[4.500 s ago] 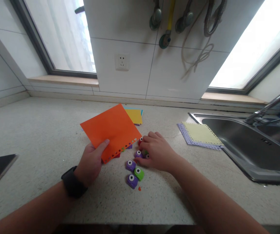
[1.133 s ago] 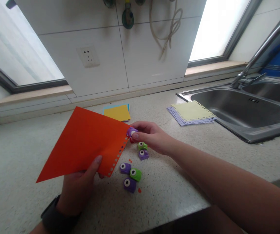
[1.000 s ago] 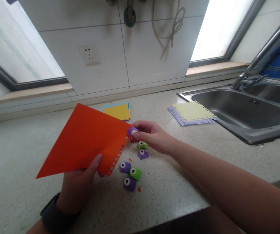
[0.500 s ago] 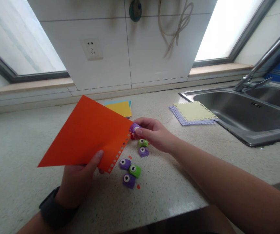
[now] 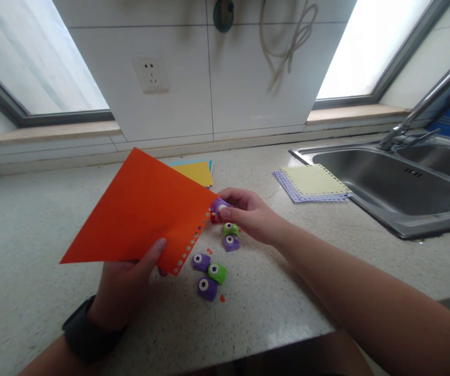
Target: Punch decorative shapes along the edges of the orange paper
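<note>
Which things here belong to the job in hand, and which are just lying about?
In the job:
orange sheet, in the left hand
purple punch, in the right hand, at the sheet's edge
probably also the loose punches, yellow sheet and hole-edged cream sheet

Just there:
small orange bit
sink
faucet
wall socket

Orange sheet slants, perforated along rt edge, w/ purple punch at corner

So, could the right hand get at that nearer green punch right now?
Probably not yet: the right hand grips a purple punch at the edge of the orange sheet. Nothing covers the nearer green punch, so the way looks free.
</note>
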A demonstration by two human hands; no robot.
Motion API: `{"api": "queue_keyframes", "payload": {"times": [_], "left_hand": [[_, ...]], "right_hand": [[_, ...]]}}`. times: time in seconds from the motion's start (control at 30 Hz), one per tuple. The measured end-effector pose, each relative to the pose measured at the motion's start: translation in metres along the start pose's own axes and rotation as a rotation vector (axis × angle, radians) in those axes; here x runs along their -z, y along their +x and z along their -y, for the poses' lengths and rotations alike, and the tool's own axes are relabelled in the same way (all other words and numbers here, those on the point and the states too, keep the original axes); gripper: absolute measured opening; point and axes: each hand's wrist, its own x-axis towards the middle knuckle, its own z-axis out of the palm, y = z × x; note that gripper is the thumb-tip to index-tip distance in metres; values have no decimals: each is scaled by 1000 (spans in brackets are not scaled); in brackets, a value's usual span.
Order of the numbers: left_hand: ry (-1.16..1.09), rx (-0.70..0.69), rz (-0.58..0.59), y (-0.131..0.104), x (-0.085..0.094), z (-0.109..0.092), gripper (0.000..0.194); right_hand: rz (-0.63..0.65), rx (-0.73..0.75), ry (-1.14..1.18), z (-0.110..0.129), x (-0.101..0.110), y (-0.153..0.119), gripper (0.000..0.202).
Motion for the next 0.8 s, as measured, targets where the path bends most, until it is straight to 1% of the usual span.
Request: {"api": "queue_keyframes", "payload": {"times": [0.43, 0.6, 0.8], "left_hand": [[44, -26, -13, 1, 0, 3, 37], [40, -32, -14, 0, 1, 4, 36], [47, -43, -6, 0, 0, 1, 35]], "right_hand": [[13, 15, 10, -1, 0, 1, 34], [-5, 8, 25, -2, 2, 1, 36], [-10, -1, 21, -2, 1, 0, 37]]}}
